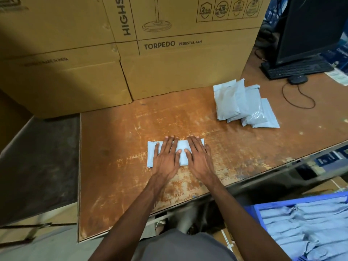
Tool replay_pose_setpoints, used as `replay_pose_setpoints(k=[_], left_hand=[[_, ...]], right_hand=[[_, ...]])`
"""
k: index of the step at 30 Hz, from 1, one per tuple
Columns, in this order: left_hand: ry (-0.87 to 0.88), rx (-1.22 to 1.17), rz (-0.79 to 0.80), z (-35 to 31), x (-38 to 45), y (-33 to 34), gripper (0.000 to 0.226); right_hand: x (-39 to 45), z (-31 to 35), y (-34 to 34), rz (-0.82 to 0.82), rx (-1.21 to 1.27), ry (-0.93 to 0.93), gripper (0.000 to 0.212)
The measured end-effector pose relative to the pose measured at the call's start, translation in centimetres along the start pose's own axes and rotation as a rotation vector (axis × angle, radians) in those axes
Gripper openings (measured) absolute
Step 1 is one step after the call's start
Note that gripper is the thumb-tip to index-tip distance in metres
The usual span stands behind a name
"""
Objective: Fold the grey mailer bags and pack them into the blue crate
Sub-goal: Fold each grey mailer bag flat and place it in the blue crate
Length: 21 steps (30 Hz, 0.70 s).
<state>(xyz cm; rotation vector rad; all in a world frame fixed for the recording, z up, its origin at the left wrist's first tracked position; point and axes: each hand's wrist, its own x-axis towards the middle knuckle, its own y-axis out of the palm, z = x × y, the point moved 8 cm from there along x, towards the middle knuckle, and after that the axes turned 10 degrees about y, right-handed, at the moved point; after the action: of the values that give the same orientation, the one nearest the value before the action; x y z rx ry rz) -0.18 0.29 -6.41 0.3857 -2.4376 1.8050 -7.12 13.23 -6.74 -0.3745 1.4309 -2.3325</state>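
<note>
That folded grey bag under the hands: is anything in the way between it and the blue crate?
Nothing visible blocks it. The folded mailer bag lies flat under the left hand and right hand. Between it and the blue crate, low at the right, is only bare table and its edge. The unfolded bag pile sits farther back.

table (131, 185) – worn, scratched wood | mailer bags (235, 102) – smooth plastic | boxes (178, 72) – matt cardboard
</note>
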Motion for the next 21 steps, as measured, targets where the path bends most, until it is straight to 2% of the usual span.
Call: replay_pose_setpoints(k=[7, 21], left_hand=[[0.008, 0.024, 0.009, 0.3, 0.1, 0.9, 0.057], [-0.024, 0.009, 0.059, 0.5, 0.4, 1.1, 0.059]], right_hand=[[0.3, -0.3, 0.6, 0.006, -0.033, -0.023, 0.056], [0.5, -0.2, 0.6, 0.014, -0.054, -0.002, 0.057]])
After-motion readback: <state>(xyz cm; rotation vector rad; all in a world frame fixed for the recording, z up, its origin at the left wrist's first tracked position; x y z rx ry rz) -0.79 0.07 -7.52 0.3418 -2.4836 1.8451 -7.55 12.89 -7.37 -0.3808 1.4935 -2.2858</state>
